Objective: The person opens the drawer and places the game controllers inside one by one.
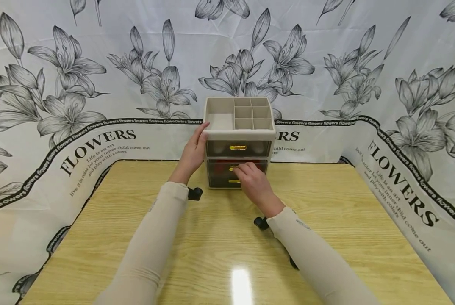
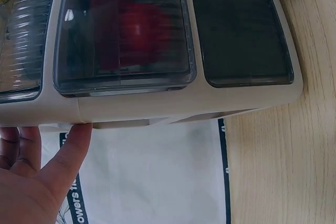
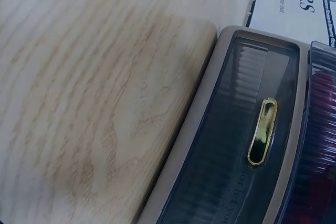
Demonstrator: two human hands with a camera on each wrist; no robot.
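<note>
A small beige desktop drawer organizer (image 1: 239, 134) stands on the table, with three dark see-through drawers and gold handles. My left hand (image 1: 193, 154) rests along its left side, fingers fairly straight; in the left wrist view the fingertips touch the beige side wall (image 2: 121, 109). The fingers of my right hand (image 1: 256, 182) are curled at the gold handle of the middle drawer (image 2: 84, 40). This drawer sits slightly proud of the frame, and a blurry red thing (image 2: 142, 30) shows inside it. In the right wrist view the bottom drawer (image 3: 226, 145) is closed; the right hand is out of that view.
The organizer's open top has one large compartment (image 1: 220, 116) and several small ones (image 1: 243, 113). Behind it hangs a white flower-print cloth (image 1: 166, 144), which also runs along both sides. Wood-grain tabletop (image 1: 220, 237) lies in front.
</note>
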